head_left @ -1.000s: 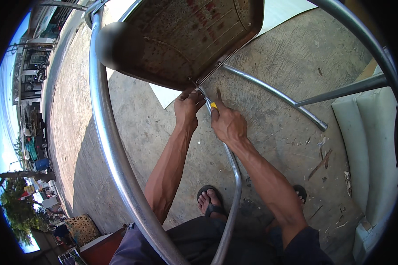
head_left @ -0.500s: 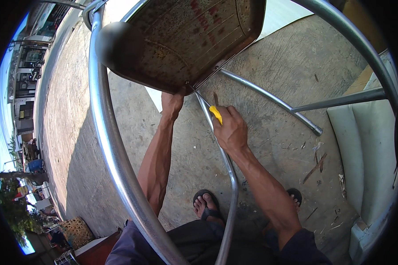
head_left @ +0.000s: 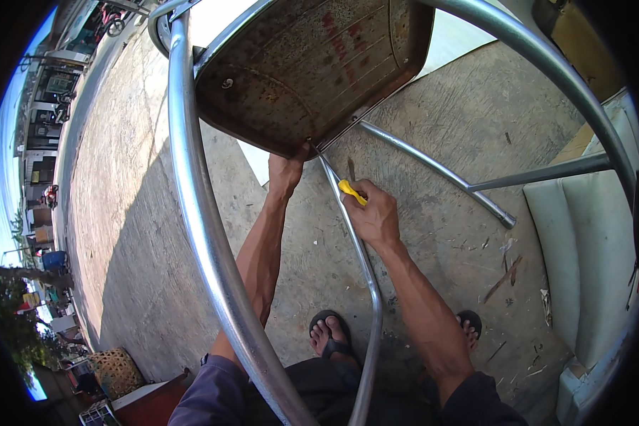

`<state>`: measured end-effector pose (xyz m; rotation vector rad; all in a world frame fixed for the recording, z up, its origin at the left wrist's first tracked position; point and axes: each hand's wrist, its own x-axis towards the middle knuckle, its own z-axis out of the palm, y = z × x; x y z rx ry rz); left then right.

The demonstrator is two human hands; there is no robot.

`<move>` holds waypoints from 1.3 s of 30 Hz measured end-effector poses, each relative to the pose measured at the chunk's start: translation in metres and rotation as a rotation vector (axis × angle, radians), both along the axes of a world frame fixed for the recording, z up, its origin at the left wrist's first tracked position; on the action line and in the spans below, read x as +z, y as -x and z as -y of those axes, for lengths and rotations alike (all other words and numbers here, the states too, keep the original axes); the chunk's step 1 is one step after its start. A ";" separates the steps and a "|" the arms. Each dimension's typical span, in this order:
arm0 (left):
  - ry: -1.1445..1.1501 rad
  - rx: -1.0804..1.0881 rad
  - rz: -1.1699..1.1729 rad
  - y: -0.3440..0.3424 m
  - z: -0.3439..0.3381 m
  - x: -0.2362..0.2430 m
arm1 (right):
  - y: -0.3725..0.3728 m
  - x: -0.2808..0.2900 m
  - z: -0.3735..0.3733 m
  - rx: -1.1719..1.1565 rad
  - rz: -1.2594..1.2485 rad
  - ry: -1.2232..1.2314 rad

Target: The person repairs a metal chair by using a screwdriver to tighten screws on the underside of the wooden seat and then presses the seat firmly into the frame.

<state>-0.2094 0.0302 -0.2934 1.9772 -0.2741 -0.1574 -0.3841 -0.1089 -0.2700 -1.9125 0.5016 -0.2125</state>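
Note:
A rusty, stained metal chair panel (head_left: 298,78) with rounded corners hangs tilted at the top, amid a shiny tubular chair frame (head_left: 201,213). My left hand (head_left: 286,172) is closed on the panel's near lower edge, its thumb by the corner and most fingers hidden behind the metal. In my right hand (head_left: 373,215) is a screwdriver with a yellow handle (head_left: 351,192), the fingers wrapped round it. Its thin shaft points up and left to a small screw (head_left: 308,139) at the panel's edge; whether the tip sits in the screw is too small to tell.
A bent metal tube (head_left: 368,277) runs down between my forearms. Another leg (head_left: 433,167) crosses at the right. Pale cushions (head_left: 582,263) stand on the right, near wood scraps (head_left: 504,278) on the concrete. A woven basket (head_left: 117,373) is at the lower left.
The panel and frame appear shifted slightly right in the view. Both hands keep their grips, and the screwdriver stays directed at the panel's edge.

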 end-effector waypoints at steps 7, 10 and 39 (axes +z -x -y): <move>-0.037 0.046 0.050 -0.003 -0.002 -0.013 | -0.013 0.017 0.013 0.018 -0.230 -0.569; -0.031 0.081 0.086 -0.001 0.002 -0.018 | -0.007 0.001 0.012 0.010 -0.111 -0.196; -0.029 0.098 0.108 0.003 0.005 -0.020 | 0.002 0.003 0.015 -0.026 -0.166 -0.707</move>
